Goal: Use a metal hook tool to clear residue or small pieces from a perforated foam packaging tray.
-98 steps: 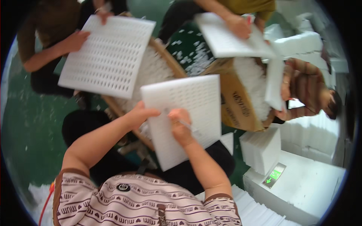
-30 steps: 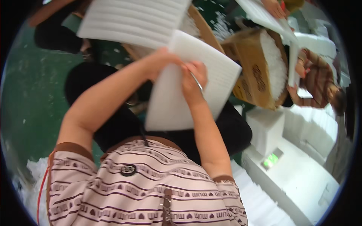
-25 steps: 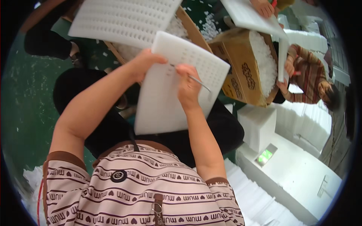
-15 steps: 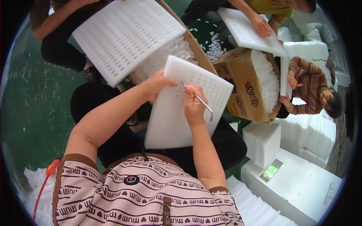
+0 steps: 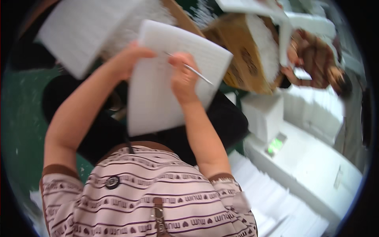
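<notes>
A white foam board with rows of small holes leans across my lap, blurred by motion. My left hand grips its upper left edge, with the thumb over the front face. In my right hand, fingers closed, is a thin metal rod; its tip points at the board's upper part near my left thumb. Half a second ago the rod's outer end showed a bend, which blur hides now. Whether the tip touches the board I cannot tell.
Another white foam board lies over a box of foam bits at upper left. A brown cardboard box of white bits stands ahead right, beside a striped-sleeved co-worker. At right are a foam block, a white cabinet and foam sheets.
The whole view has shifted, so the scene sits further left and higher, and is blurred. Both my hands keep their holds on the board and the rod.
</notes>
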Demonstrator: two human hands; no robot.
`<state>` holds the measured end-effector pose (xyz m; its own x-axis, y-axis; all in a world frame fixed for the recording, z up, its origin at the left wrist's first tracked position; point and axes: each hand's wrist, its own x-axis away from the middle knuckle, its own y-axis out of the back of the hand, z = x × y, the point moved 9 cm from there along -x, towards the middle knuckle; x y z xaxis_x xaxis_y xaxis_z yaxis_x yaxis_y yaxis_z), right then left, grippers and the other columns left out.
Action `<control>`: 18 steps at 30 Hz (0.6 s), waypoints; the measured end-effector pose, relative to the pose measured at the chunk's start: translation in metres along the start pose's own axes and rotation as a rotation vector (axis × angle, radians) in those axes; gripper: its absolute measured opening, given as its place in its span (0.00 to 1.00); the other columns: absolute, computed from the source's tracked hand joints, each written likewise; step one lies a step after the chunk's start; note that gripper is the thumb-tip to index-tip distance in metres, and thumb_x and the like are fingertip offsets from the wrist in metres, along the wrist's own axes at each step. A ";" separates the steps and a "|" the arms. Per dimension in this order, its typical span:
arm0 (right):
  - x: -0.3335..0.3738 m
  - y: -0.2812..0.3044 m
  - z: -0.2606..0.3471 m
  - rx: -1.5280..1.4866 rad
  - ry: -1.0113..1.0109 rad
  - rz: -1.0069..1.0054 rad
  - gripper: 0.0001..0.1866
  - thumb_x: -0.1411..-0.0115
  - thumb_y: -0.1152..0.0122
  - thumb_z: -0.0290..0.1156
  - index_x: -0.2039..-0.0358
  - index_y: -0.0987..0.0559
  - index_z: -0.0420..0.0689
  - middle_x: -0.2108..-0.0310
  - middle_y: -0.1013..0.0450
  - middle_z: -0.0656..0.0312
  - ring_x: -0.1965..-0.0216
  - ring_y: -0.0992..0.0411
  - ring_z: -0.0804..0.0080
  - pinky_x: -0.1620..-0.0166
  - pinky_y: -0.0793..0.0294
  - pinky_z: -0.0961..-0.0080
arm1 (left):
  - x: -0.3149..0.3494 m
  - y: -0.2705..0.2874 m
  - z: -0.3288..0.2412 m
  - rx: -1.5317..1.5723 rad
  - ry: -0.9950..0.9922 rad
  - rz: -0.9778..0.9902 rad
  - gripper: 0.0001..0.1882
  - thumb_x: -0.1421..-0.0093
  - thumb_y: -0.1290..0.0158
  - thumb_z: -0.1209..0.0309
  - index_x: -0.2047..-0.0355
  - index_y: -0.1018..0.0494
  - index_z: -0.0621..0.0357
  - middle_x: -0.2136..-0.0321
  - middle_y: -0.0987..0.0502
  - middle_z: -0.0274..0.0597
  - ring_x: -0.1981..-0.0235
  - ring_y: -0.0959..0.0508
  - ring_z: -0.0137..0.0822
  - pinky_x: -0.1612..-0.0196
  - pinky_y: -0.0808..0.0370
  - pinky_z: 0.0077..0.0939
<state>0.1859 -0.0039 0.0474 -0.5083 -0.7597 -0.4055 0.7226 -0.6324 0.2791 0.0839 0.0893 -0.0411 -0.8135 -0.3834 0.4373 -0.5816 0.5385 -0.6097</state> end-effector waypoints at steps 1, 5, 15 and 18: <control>-0.006 -0.007 0.012 0.077 0.104 0.012 0.03 0.43 0.45 0.21 0.72 0.24 0.42 0.70 0.30 0.62 0.70 0.34 0.68 0.65 0.33 0.76 | 0.001 0.003 -0.003 -0.070 0.001 -0.042 0.20 0.49 0.48 0.75 0.54 0.29 0.65 0.68 0.22 0.48 0.73 0.23 0.33 0.73 0.24 0.24; -0.013 -0.023 0.012 0.384 0.216 0.080 0.05 0.45 0.45 0.18 0.70 0.24 0.43 0.72 0.30 0.62 0.71 0.34 0.67 0.65 0.33 0.75 | 0.006 -0.006 -0.015 -0.205 -0.026 -0.092 0.21 0.48 0.49 0.75 0.52 0.32 0.64 0.64 0.23 0.48 0.70 0.23 0.34 0.71 0.24 0.24; 0.001 0.008 -0.023 -0.283 -0.220 0.033 0.09 0.33 0.52 0.27 0.69 0.25 0.41 0.66 0.31 0.64 0.68 0.34 0.76 0.61 0.33 0.81 | -0.007 -0.004 0.001 0.090 0.016 -0.035 0.23 0.49 0.50 0.77 0.50 0.33 0.65 0.61 0.23 0.51 0.64 0.22 0.41 0.61 0.23 0.32; -0.006 0.003 -0.024 -0.261 -0.231 0.002 0.10 0.32 0.53 0.29 0.69 0.25 0.41 0.66 0.31 0.64 0.68 0.34 0.75 0.61 0.32 0.82 | -0.004 -0.006 -0.003 0.083 0.004 -0.036 0.24 0.49 0.50 0.77 0.49 0.33 0.65 0.61 0.23 0.51 0.63 0.22 0.41 0.60 0.23 0.34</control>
<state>0.2025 0.0028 0.0294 -0.5782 -0.7937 -0.1890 0.8037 -0.5939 0.0355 0.0906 0.0898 -0.0369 -0.7921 -0.3982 0.4627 -0.6088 0.4600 -0.6463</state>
